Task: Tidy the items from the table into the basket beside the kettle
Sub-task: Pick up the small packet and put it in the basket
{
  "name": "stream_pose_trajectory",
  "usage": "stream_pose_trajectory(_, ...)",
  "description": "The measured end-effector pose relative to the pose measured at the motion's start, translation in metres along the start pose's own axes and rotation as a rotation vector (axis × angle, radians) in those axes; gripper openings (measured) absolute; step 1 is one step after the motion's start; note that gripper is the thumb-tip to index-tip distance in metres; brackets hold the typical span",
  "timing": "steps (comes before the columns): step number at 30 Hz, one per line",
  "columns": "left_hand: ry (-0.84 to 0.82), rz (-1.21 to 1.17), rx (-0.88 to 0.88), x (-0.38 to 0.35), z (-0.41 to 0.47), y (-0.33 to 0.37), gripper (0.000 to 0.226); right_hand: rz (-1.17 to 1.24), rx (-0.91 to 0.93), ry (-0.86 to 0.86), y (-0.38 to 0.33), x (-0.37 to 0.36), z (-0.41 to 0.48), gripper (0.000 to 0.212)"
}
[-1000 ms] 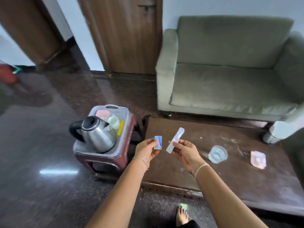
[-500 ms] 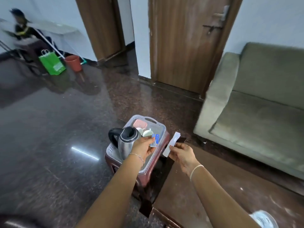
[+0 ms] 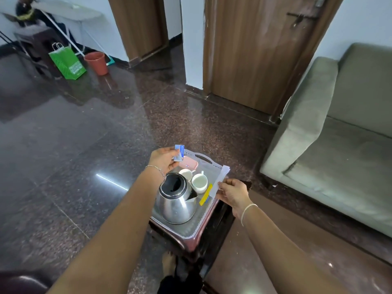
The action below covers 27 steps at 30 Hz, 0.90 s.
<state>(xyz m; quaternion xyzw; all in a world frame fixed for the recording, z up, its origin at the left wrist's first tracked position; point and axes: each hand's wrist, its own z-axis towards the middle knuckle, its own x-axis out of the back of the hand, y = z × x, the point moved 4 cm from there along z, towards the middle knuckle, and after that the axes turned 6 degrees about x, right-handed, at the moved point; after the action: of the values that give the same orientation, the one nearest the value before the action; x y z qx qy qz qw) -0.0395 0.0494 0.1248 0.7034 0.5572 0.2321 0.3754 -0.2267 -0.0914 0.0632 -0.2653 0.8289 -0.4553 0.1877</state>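
A steel kettle (image 3: pixel 177 201) stands in a grey plastic basket (image 3: pixel 214 164) on a small red stool. Behind the kettle the basket holds two white cups (image 3: pixel 199 182), a pink packet (image 3: pixel 188 164) and a yellow sachet (image 3: pixel 205 194). My left hand (image 3: pixel 162 159) hovers over the basket's far left corner, pinching a small blue and white sachet (image 3: pixel 179 153). My right hand (image 3: pixel 232 193) is at the basket's right rim, holding a long white sachet (image 3: pixel 220 180) that points up over the rim.
The brown table (image 3: pixel 265 262) lies lower right, with a green sofa (image 3: pixel 339 145) behind it. My foot (image 3: pixel 168 264) is below the stool. A green bag (image 3: pixel 67 62) and a red bucket (image 3: pixel 95 62) stand far left on the dark floor, near a seated person.
My view swung from the table to the stool. Both hands carried their sachets leftwards from above the table to the basket; the left one reached the far corner.
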Motion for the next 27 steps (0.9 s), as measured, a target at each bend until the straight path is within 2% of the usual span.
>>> stream_pose_trajectory(4, -0.021, 0.103, 0.071, 0.008, 0.047, 0.009, 0.008, -0.001, -0.013, 0.085, 0.004, -0.025, 0.029, 0.006)
stream_pose_trajectory(9, -0.034, 0.329, 0.106, 0.024, 0.108, 0.004, 0.025, -0.055, -0.041, 0.200, 0.017, -0.049, 0.067, 0.010)
stream_pose_trajectory(12, -0.010, 0.503, 0.116, 0.034, 0.140, -0.007, 0.008, -0.115, -0.060, 0.268, 0.026, -0.056, 0.086, 0.013)
stream_pose_trajectory(17, 0.066, 0.965, 0.017, 0.047, 0.175, -0.019, 0.011, -0.202, -0.088, 0.367, 0.045, -0.055, 0.096, 0.009)
stream_pose_trajectory(21, 0.029, 1.159, -0.062, 0.043, 0.189, -0.031, 0.008, -0.291, -0.108, 0.444, 0.060, -0.048, 0.089, 0.004)
stream_pose_trajectory(27, -0.011, 1.331, -0.163, 0.029, 0.199, -0.044, 0.021, -0.388, -0.134, 0.507, 0.073, -0.042, 0.080, 0.005)
